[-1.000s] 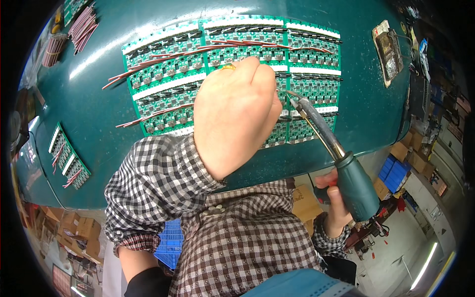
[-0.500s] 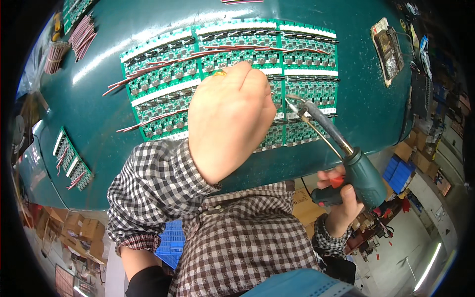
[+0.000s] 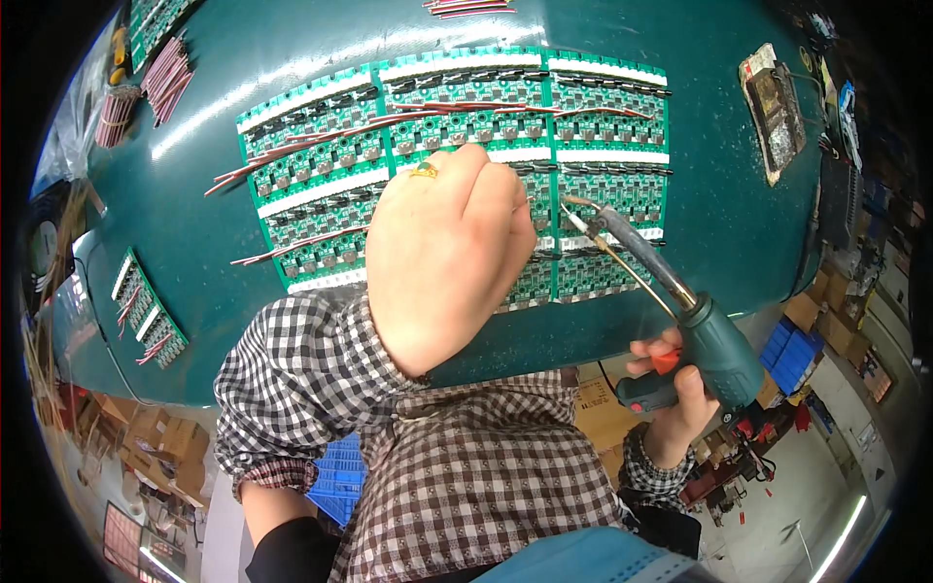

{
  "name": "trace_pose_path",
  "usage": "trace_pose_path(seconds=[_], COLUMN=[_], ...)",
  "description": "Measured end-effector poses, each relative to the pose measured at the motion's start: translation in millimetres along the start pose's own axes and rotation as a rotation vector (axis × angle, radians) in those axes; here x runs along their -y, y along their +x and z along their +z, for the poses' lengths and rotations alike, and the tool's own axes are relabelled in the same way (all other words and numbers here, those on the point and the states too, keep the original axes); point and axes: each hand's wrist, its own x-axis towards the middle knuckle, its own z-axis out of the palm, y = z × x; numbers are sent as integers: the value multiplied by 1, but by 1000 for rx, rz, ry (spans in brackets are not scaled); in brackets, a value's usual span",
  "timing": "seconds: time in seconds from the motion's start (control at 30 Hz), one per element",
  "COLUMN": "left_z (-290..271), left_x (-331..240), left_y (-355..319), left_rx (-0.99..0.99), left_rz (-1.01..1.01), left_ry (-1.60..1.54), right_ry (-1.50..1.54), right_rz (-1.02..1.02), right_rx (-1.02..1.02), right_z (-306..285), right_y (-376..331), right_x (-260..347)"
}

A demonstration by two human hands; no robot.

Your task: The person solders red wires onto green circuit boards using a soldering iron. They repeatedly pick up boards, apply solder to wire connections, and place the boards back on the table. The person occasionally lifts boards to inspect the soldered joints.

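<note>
My left hand (image 3: 442,257), with a ring on one finger, is closed above the middle of a block of green circuit boards (image 3: 612,136). Its fingertips are turned away, so whatever they hold is hidden. In my right hand (image 3: 685,398) is a dark green soldering gun (image 3: 719,355) with a red trigger. The gun's tip and its thin solder feed tube point left over the boards, just right of my left fist. Red and black wires (image 3: 321,139) lie in rows across the boards, several sticking out past the left edge.
A smaller board panel (image 3: 146,311) with wires lies on the green table (image 3: 214,233) at left. Wire bundles (image 3: 168,80) sit at the far left, and more wires (image 3: 471,8) at the far edge. A stained soldering stand (image 3: 773,112) is at far right.
The whole scene has shifted slightly downward in view. My left fist is a little nearer to me over the boards. The soldering gun stays almost in place relative to the boards.
</note>
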Motion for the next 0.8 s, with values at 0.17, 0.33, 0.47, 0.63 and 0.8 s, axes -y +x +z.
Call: trace_pose_path(seconds=[0.17, 0.33, 0.47, 0.63, 0.8], left_z=[3, 8, 8, 8, 9], left_x=[2, 4, 2, 2, 1], left_y=[-2, -4, -4, -4, -4], left_rx=[-49, -86, -87, -89, -90], left_rz=[27, 44, 46, 41, 27], left_ry=[-31, -20, -27, -43, -37], right_ry=[109, 93, 98, 76, 8], right_rz=[37, 26, 24, 10, -28], right_rx=[75, 65, 57, 80, 47], right_z=[-8, -6, -1, -2, 5], right_y=[-1, -1, -2, -1, 0], right_x=[-2, -1, 1, 0, 0])
